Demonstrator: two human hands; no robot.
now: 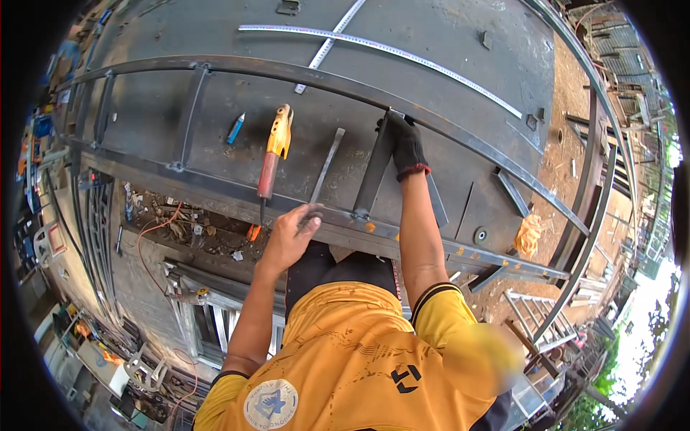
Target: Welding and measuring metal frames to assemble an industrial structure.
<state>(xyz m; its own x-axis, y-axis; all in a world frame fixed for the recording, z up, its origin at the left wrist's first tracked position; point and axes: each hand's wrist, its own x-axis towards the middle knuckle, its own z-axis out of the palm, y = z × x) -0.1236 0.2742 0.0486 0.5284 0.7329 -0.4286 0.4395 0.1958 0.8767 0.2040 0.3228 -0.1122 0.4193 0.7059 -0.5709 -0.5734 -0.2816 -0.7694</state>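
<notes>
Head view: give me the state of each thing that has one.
left hand, bare, closed on thin strip's lower end
thin strip, lying on table, held
right hand, gloved, gripping dark bar's top
dark bar, laid across frame
yellow-and-red tool, lying unheld
steel rulers, lying crossed

A yellow-handled hammer (273,152) and a blue marker (236,128) lie on the workbench (460,72), near two crossed steel rulers (374,44).

Left hand (287,237), bare, fingers curled in a closed grip; right hand (407,147), gloved, arm extended forward, palm pressed down.
</notes>
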